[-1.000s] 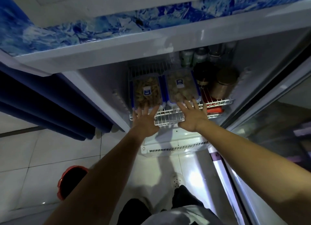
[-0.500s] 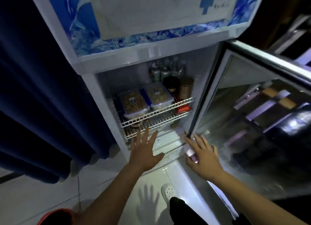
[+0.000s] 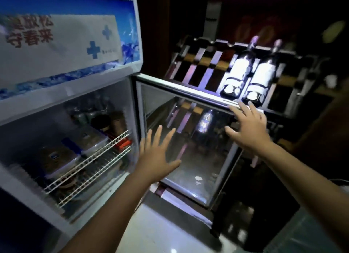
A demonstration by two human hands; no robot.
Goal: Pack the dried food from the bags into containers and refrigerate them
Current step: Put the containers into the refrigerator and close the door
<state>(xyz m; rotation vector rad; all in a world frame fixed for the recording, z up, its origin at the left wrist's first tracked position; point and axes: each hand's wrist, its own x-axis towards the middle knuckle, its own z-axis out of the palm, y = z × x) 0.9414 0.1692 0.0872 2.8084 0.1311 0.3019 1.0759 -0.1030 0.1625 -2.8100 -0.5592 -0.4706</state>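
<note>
2 lidded containers [image 3: 75, 148] of dried food sit side by side on the upper wire shelf [image 3: 88, 159], lower left of frame, inside the open fridge [image 3: 66, 94]. Glass door [image 3: 188, 148] stands swung out at frame centre, hinged along its left edge beside the cabinet, its free edge toward centre right.

Right hand [image 3: 247, 129], fingers spread and straight, rests against the door's top frame near that free edge, holding nothing. Left hand [image 3: 157, 152], also splayed and empty, hovers in front of the glass closer to the hinge; contact unclear.

Judgement: packing looks done; closing remains. Right hand is better placed, farther from the hinge, to swing the door leftward across the shelf.
</note>
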